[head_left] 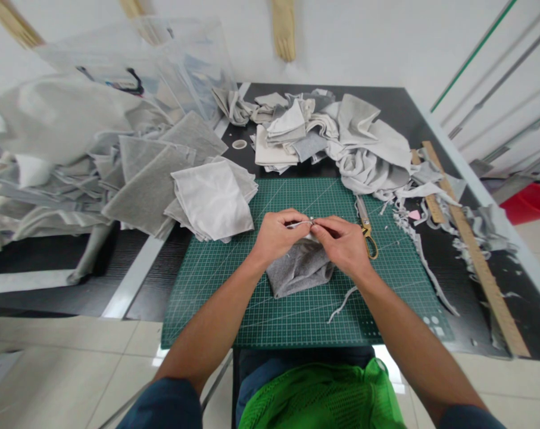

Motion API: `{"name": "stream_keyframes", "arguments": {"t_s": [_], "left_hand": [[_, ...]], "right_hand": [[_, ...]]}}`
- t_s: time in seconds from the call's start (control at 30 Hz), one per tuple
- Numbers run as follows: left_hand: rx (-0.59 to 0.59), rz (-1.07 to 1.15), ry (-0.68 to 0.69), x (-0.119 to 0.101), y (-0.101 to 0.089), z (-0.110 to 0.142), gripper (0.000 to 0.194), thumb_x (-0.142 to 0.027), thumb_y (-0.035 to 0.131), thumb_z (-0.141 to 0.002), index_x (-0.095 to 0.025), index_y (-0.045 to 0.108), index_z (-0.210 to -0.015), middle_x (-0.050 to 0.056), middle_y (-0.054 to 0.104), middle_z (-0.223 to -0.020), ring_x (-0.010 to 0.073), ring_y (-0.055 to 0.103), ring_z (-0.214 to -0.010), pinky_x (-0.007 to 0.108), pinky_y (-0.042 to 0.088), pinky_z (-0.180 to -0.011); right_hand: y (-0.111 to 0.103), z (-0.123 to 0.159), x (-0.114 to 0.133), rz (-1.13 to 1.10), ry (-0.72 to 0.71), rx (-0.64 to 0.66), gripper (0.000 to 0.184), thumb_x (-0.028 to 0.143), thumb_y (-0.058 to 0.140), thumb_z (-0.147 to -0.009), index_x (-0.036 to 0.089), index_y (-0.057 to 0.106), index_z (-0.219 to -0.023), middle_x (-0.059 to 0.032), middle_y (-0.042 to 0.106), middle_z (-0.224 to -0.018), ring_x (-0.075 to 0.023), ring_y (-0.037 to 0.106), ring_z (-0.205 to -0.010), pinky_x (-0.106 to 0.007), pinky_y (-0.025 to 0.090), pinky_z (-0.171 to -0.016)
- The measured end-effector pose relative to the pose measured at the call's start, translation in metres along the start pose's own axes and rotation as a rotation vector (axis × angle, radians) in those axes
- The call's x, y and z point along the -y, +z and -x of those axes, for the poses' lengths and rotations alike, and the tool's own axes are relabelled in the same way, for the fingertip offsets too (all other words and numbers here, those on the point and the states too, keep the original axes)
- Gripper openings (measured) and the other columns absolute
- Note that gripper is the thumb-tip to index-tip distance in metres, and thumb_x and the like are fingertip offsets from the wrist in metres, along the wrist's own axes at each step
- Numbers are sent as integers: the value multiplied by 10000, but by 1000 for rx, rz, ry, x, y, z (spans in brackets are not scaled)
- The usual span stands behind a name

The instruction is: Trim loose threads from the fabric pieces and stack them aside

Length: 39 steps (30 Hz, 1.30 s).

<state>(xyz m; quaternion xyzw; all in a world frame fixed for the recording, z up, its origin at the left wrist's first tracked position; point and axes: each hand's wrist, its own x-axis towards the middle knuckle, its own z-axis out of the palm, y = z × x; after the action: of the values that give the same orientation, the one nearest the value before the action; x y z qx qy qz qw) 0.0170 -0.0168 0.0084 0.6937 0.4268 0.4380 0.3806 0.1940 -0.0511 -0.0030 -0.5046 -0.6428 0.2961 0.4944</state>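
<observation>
A piece of grey fabric (299,271) hangs from both hands over the green cutting mat (207,298), its lower part resting on it. My left hand (281,233) pinches the fabric's light upper edge, and a thin pale strip shows between its fingers. Close beside it, my right hand (341,238) grips the same edge, thumb and fingers pressed together. The fingertips of both hands nearly meet. Just right of my right hand lie gold-handled scissors (368,235). Below them a thin white fabric strip (341,305) curls on the mat.
Stacked grey and white fabric pieces (216,196) lie left of the mat, beside a large fabric heap (73,137) and a clear plastic box (198,59). More folded cloth (292,131) is piled behind. A wooden ruler (484,262) and scraps lie right; a tape roll (239,144) sits behind.
</observation>
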Motion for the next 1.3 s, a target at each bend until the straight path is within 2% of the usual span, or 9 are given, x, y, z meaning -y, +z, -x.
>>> {"name": "stream_keyframes", "arguments": {"t_s": [0.27, 0.47, 0.67, 0.83, 0.97, 1.07, 1.13, 1.2, 1.3], "left_hand": [[-12, 25, -31, -3, 0, 0, 101, -220, 699, -819, -196, 786, -774, 20, 777, -835, 148, 688, -754, 276, 517, -720], [-84, 60, -71, 6, 2, -2, 132, -303, 713, -859, -205, 801, -851, 16, 775, -848, 153, 676, -773, 277, 513, -730], [-109, 19, -111, 24, -1, -9, 263, -394, 628, -935, -192, 784, -996, 31, 773, -917, 164, 667, -801, 267, 505, -691], [-144, 30, -143, 40, -5, -13, 331, -369, 549, -978, -202, 705, -1217, 45, 760, -942, 167, 681, -799, 269, 516, -672], [-138, -42, -88, 38, -10, -14, 433, -241, 603, -914, -192, 611, -1344, 117, 723, -1268, 219, 689, -1137, 361, 552, -943], [-215, -246, 46, 27, -19, -14, 376, -134, 608, -839, -208, 693, -1198, 91, 698, -1327, 228, 611, -1280, 402, 477, -1091], [-161, -310, 73, 21, -23, -12, 275, -106, 566, -825, -214, 742, -1006, 58, 760, -1135, 208, 671, -1120, 368, 511, -1006], [-8, -344, 25, 19, -23, -10, 216, -123, 550, -825, -217, 740, -869, 31, 773, -924, 186, 701, -890, 330, 534, -856], [219, -503, -81, 26, -16, -4, 108, -232, 644, -799, -217, 721, -872, 31, 755, -810, 205, 696, -755, 323, 509, -723]], "right_hand": [[-1, -2, -6, -116, 109, -27, 257, 416, 678, -916, 201, 769, -1024, -65, 768, -983, -185, 690, -792, -322, 550, -707], [-6, -6, -7, -104, 162, -68, 311, 484, 657, -916, 193, 700, -1020, -20, 690, -831, -149, 588, -691, -284, 475, -628], [-16, -12, -19, 123, 233, 10, 281, 424, 715, -830, 187, 727, -981, -9, 694, -764, -135, 554, -603, -276, 442, -581], [-26, -15, -24, 414, 180, 148, 209, 413, 698, -842, 211, 754, -842, -12, 727, -736, -163, 629, -648, -289, 446, -635], [-30, -14, -24, 541, 162, 357, 156, 367, 756, -800, 215, 742, -764, 4, 678, -636, -161, 603, -603, -282, 404, -620], [-31, -13, -24, 513, 113, 380, 150, 306, 704, -821, 212, 726, -706, 5, 671, -644, -152, 582, -610, -280, 388, -628], [-31, -14, -22, 432, 102, 298, 148, 323, 684, -831, 207, 731, -751, 8, 679, -684, -148, 570, -624, -276, 391, -629], [-31, -15, -20, 355, 110, 185, 162, 350, 673, -838, 201, 715, -789, 17, 655, -681, -140, 538, -614, -272, 386, -615], [-33, -16, -14, 272, 120, 58, 165, 346, 641, -853, 200, 654, -774, 40, 568, -630, -129, 481, -589, -268, 358, -581]]}}
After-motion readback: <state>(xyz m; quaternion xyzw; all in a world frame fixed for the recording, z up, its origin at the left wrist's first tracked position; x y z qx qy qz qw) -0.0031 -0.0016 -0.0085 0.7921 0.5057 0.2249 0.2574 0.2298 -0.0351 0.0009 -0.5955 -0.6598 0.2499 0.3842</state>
